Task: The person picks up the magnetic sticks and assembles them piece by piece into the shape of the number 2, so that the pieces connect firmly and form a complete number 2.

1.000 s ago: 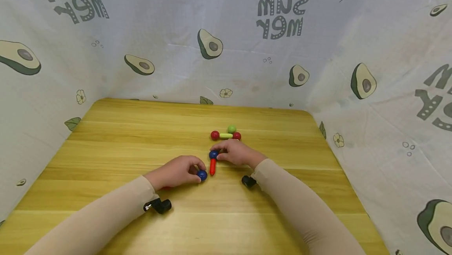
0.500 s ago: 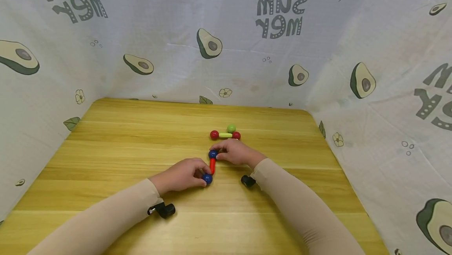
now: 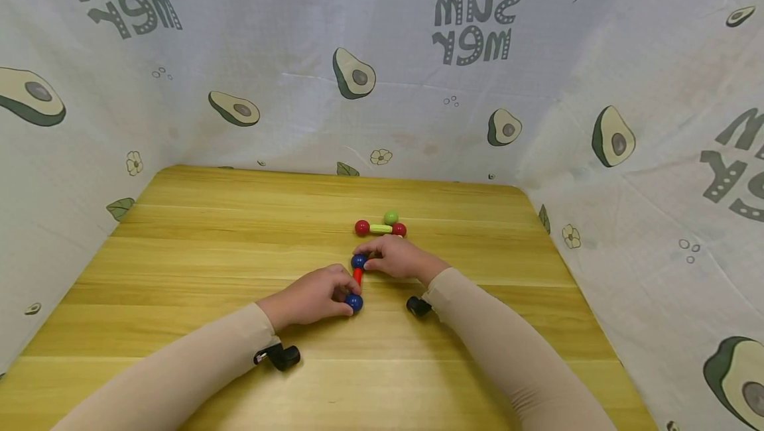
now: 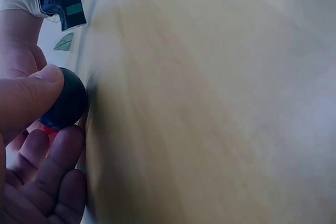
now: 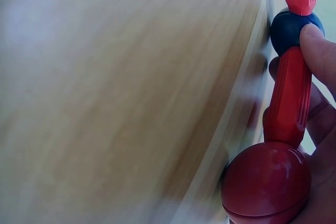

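Between thumb and fingers, my left hand pinches a dark blue ball at the near end of a red rod. Whether ball and rod are joined there I cannot tell. My right hand pinches a second blue ball at the rod's far end. In the right wrist view, another ridged red rod runs from that blue ball to a large red ball, beside the palm. The head view hides this rod behind the right hand.
Beyond the right hand, a yellow rod links a red ball on the left with another red ball on the right. A green ball lies just behind. The wooden table meets a patterned cloth at its back and sides.
My left hand has moved right with its blue ball, from left of the red rod to the rod's near end. The right hand has stayed nearly still.
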The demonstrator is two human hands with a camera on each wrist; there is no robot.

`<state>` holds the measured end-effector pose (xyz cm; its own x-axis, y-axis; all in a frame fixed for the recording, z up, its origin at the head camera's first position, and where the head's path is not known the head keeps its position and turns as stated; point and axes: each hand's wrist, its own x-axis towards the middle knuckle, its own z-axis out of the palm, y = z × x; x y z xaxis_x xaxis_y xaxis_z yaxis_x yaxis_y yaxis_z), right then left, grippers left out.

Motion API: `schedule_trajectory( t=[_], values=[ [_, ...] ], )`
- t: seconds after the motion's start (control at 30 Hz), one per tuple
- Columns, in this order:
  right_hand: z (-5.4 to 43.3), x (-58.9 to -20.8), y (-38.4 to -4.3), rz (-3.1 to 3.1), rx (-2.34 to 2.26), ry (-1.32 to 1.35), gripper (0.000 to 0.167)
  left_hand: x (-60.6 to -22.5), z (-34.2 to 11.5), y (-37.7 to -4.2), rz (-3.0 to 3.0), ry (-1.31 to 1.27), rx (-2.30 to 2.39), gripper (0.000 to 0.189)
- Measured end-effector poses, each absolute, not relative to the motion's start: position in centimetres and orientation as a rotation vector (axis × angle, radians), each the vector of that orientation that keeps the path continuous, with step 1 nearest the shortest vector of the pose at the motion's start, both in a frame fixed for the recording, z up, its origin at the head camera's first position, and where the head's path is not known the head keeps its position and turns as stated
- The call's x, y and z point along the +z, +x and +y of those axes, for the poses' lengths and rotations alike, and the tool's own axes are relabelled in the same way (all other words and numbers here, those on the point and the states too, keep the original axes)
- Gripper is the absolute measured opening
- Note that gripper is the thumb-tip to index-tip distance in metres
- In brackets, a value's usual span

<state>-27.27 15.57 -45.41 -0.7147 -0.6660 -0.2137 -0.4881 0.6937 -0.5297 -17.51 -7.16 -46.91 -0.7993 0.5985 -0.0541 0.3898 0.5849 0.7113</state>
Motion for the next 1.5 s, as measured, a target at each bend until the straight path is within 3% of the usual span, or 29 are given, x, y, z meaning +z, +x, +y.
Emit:
schedule_trajectory(
  t=[0.77,1.17,1.5],
  values=[
    [17.2,-44.9,-27.1,2.569,-0.753,-0.917,0.038,-46.5,-6.8,-17.6,2.49,0.756,1.037,0.023],
    [20.9,-44.3,-26.9,2.639,-0.711,-0.659,0.046,-46.5,-6.9,-17.8,2.473,0.745,1.055,0.023],
    [22.0,-45.4,-26.8,2.582,-0.699,-0.641,0.047,-46.5,-6.9,-17.8,2.473,0.746,1.048,0.023]
  ],
)
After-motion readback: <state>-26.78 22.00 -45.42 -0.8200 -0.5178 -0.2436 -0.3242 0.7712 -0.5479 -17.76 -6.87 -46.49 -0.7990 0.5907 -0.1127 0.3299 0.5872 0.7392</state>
